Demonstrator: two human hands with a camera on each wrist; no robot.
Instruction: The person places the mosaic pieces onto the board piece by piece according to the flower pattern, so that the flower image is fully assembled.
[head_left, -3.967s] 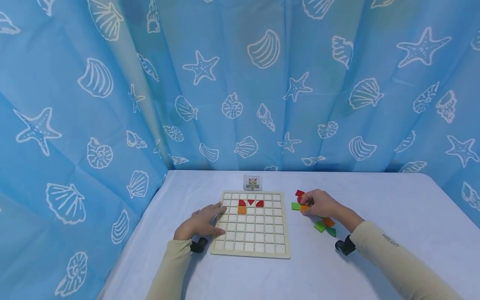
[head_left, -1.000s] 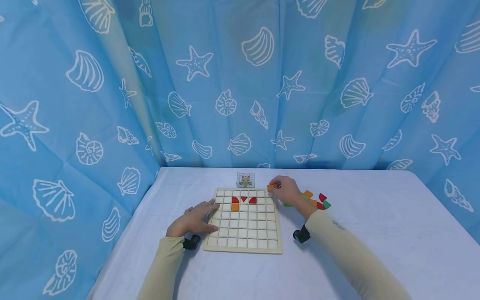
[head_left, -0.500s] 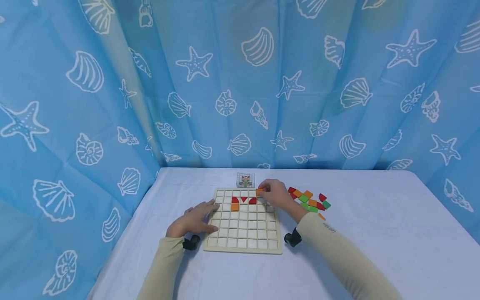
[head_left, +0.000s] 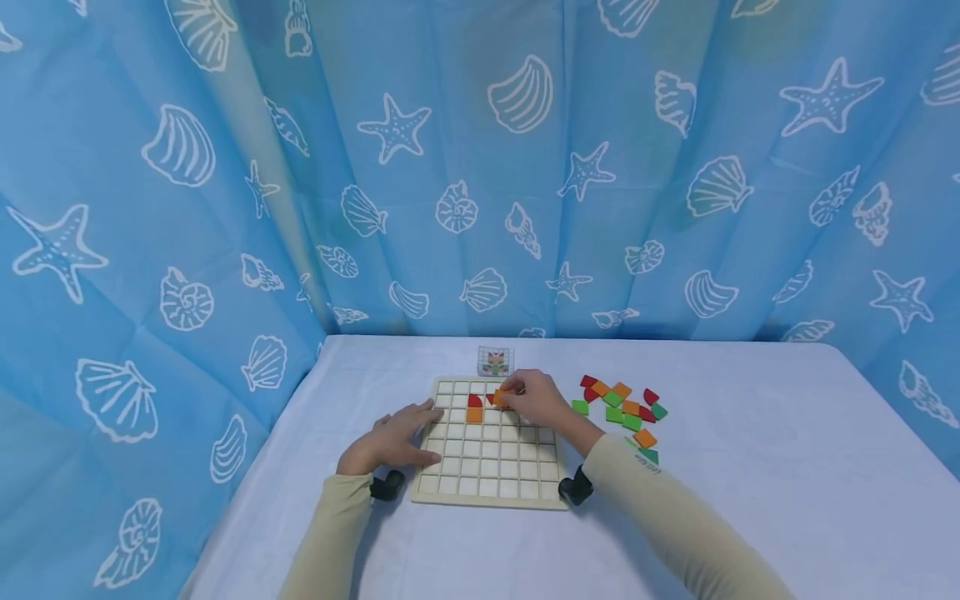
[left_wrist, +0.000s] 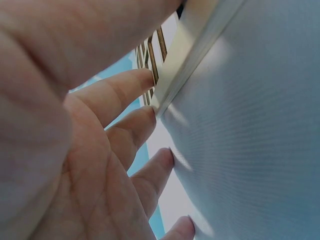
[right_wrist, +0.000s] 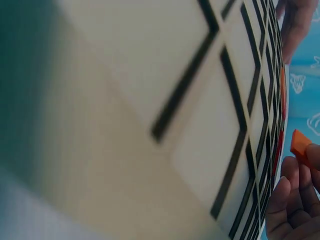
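Note:
A cream grid board [head_left: 489, 502] lies on the white table. My left hand [head_left: 395, 435] rests at the board's left edge with fingers spread; in the left wrist view its fingertips [left_wrist: 145, 79] touch the rim. Between thumb and fingers, my right hand [head_left: 542, 401] pinches an orange square tile [head_left: 500, 398] above the board's upper rows. The right wrist view shows that orange tile [right_wrist: 300, 145] held off the board's surface. In the grid sit a red quarter-round tile [head_left: 475, 401], an orange square [head_left: 474, 415] below it, and a partly hidden red triangle [head_left: 490, 399].
Several loose red, orange and green tiles [head_left: 613, 398] lie right of the board, with more near the right sleeve [head_left: 645, 437]. A small picture card [head_left: 496, 361] with a coloured pattern stands behind the board. A blue shell-print curtain [head_left: 480, 167] hangs behind the table.
My right hand has picked an orange square from the loose tiles and carried it left over the board's upper rows. The left hand has stayed at the board's edge.

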